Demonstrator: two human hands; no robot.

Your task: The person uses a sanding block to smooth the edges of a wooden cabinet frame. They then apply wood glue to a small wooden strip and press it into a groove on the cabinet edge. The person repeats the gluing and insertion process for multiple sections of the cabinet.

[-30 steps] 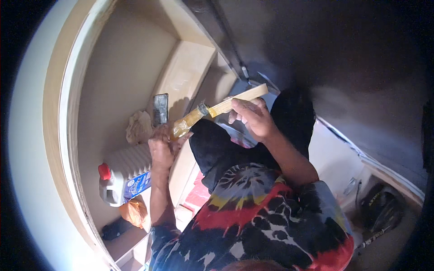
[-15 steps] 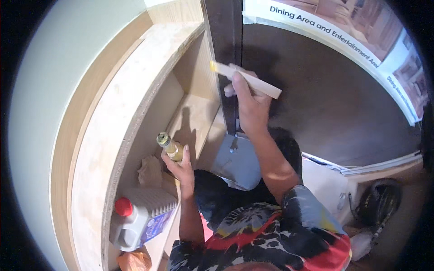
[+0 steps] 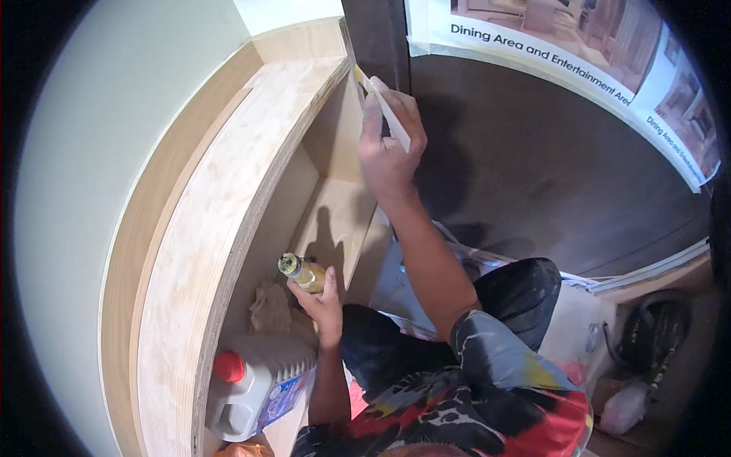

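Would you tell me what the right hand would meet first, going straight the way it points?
The right hand would probably meet the wooden shelf near its far corner; depth is unclear.

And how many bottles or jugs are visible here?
2: a yellowish bottle in the left hand, and a red-capped jug at the picture's lower left. Others may be hidden.

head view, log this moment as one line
left hand: holding bottle | right hand: holding pale strip, yellow-tipped | red-capped jug: near wooden shelf
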